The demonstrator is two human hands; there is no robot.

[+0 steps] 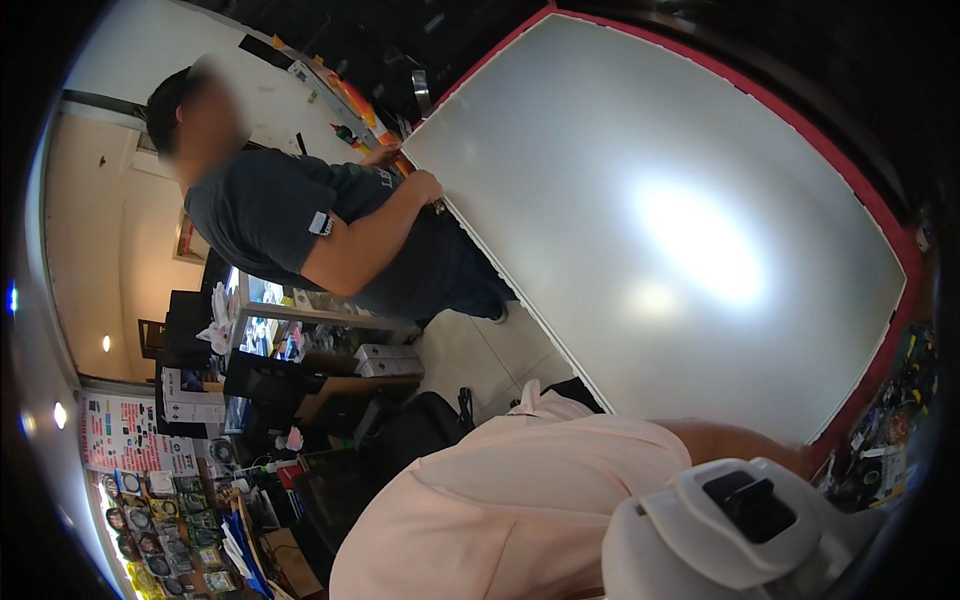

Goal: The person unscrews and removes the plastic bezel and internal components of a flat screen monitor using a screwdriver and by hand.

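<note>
A large pale, shiny rectangular panel (560, 200) fills the right half of the view, with a bright light reflected in it. Its rim rests over a red-edged surface (850, 180). A bare forearm of mine (740, 442) comes out of a pale pink sleeve (520, 490) and reaches to the panel's lower corner. The sleeve, the panel's edge and a white device (720, 530) hide the hand at its end, and I cannot tell which hand it is. My other hand does not show either. Across from me, a co-worker's hand (424, 187) is at the panel's far left edge.
The co-worker (290, 210) in a dark shirt stands at the left. Behind are a lit glass display case (265, 335), a dark chair (410, 430) and hanging packaged goods (165, 530). Tangled small parts (885, 450) lie by the panel's right corner. Tiled floor (470, 350) shows between.
</note>
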